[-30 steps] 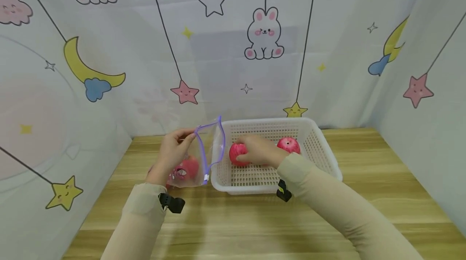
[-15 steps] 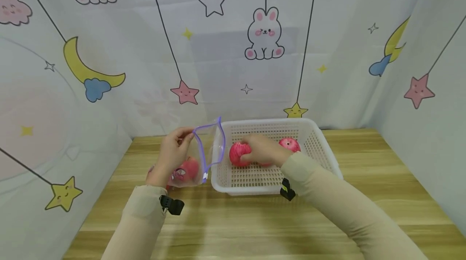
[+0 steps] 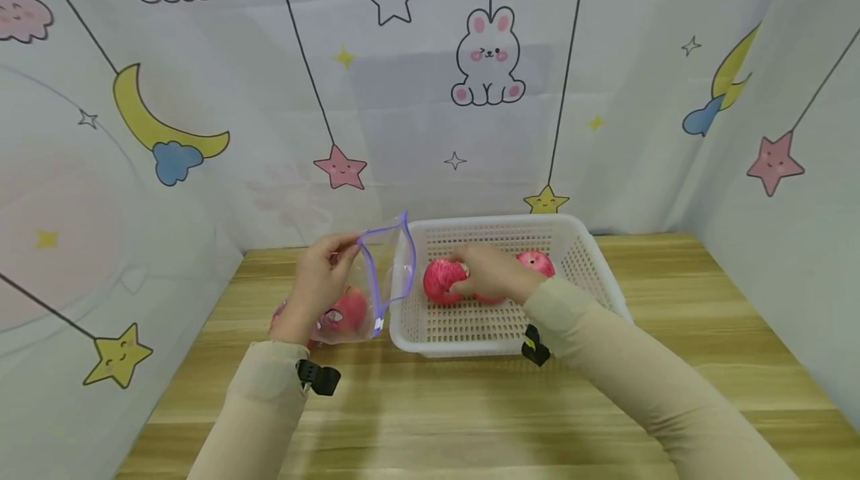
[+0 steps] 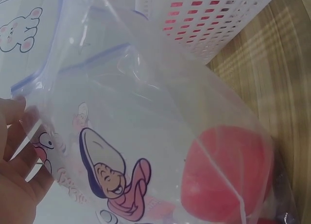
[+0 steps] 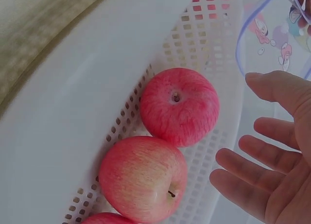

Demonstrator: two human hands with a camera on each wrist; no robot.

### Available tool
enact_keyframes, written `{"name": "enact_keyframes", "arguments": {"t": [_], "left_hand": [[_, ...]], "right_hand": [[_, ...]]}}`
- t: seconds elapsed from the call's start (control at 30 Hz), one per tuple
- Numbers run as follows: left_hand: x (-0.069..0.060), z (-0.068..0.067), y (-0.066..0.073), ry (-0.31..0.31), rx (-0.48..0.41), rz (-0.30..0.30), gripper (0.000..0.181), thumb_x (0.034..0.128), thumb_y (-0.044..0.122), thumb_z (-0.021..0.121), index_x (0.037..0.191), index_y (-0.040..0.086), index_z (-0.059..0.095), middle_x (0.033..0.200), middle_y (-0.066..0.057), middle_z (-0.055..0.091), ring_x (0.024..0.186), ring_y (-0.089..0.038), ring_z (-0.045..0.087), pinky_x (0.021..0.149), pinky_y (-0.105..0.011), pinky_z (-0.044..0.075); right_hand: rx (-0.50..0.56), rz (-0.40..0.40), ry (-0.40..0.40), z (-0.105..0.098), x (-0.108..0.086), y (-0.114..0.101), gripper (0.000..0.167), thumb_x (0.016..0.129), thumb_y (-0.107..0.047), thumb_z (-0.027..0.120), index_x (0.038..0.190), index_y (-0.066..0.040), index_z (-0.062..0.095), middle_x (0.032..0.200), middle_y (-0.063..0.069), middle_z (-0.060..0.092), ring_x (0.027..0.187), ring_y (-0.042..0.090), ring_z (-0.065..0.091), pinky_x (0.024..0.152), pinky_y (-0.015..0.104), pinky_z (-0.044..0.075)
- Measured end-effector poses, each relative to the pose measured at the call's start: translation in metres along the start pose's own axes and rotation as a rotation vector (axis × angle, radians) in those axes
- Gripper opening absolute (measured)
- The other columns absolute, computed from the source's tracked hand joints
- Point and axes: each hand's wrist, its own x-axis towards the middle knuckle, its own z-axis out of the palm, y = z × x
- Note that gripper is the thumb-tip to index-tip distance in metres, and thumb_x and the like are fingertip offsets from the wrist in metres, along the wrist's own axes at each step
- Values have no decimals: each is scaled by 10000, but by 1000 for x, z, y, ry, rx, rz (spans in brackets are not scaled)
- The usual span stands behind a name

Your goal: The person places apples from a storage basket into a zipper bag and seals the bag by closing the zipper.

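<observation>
Purple zip edging (image 3: pixel 372 278) caught my eye first, running round the mouth of a clear plastic bag (image 4: pixel 160 105) just left of centre in the head view. It gaped toward the right, and the person's left hand (image 3: pixel 317 275) had its top edge pinched between thumb and fingers. One round red fruit (image 4: pixel 223 170) was down in the bag, lower right of the left wrist view, with cartoon prints (image 4: pixel 119 180) on the plastic to the left of it.

Just beside the bag, around the middle of the head view, was a white plastic basket (image 3: pixel 470 350) with holes all over. I counted three apples: a left apple (image 3: pixel 440 282), a middle apple (image 3: pixel 490 299) partly under the right hand (image 3: pixel 493 271), and a right apple (image 3: pixel 535 261). That hand wasn't grasping anything, tbh; the right wrist view had its fingers (image 5: pixel 248 168) loose and fairly straight, with a gap showing between them and the fruit.

Both sleeves (image 3: pixel 645 383) were beige, coming up from the bottom corners. Wood-grain table (image 3: pixel 430 420) underneath, and a white curtain (image 3: pixel 403 114) with a bunny up top centre.
</observation>
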Motion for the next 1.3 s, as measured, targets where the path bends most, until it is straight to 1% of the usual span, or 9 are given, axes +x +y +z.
{"name": "enact_keyframes", "arguments": {"t": [0.13, 0.37, 0.63, 0.73, 0.87, 0.97, 1.13, 1.3], "left_hand": [[0, 0, 0, -12, 2, -15, 171, 901, 46, 618, 1046, -21, 680, 993, -184, 684, 873, -274, 627, 732, -357, 521], [-1, 0, 3, -18, 4, -19, 184, 900, 60, 626, 1060, -11, 682, 979, -172, 683, 865, -254, 623, 726, -330, 520], [-1, -1, 3, -30, 2, -28, 215, 899, 71, 630, 1096, -5, 670, 1004, -168, 676, 908, -262, 631, 749, -360, 527], [-2, 0, 2, -28, -1, -14, 238, 898, 63, 629, 1127, 5, 664, 1002, -163, 673, 916, -263, 633, 737, -326, 520], [-2, 1, 0, -16, 3, 38, 266, 890, 30, 627, 1154, 13, 658, 962, -157, 666, 874, -244, 618, 697, -269, 495], [-2, 1, -1, -14, 2, 66, 259, 888, 13, 623, 1143, 15, 665, 941, -153, 660, 837, -226, 595, 674, -251, 477], [-2, 0, 1, -35, 2, 62, 235, 906, 36, 605, 1131, 32, 674, 969, -143, 664, 822, -199, 571, 666, -262, 461], [-3, 0, 0, -30, 4, 64, 215, 909, 38, 602, 1108, 23, 679, 966, -148, 664, 814, -203, 570, 665, -273, 460]], "right_hand": [[16, 8, -10, -1, 0, 2, 581, 815, -304, 740, 1317, -95, 537, 1346, 73, 552, 1266, 267, 493, 1056, 435, 399], [4, -6, -3, -5, 0, 6, 564, 830, -270, 728, 1316, -64, 532, 1348, 107, 546, 1276, 291, 478, 1072, 447, 377], [15, 12, -18, -8, -2, 8, 601, 816, -255, 739, 1342, -78, 509, 1370, 96, 527, 1283, 276, 469, 1079, 437, 372], [11, 10, -20, -9, -3, 8, 604, 817, -255, 737, 1345, -73, 506, 1374, 99, 523, 1292, 285, 458, 1082, 444, 365], [-4, 6, -14, -11, -4, 10, 605, 815, -262, 737, 1341, -65, 511, 1370, 100, 528, 1303, 295, 446, 1092, 450, 350], [-4, 7, -15, -11, -4, 12, 604, 817, -255, 732, 1341, -56, 509, 1369, 105, 529, 1307, 301, 441, 1095, 453, 346], [3, 18, -27, -11, -2, 18, 594, 823, -237, 718, 1345, -52, 502, 1373, 110, 522, 1309, 298, 437, 1087, 455, 355], [-7, 27, -40, -13, -1, 21, 573, 833, -236, 701, 1340, -50, 509, 1371, 116, 523, 1308, 300, 437, 1081, 451, 365]]}}
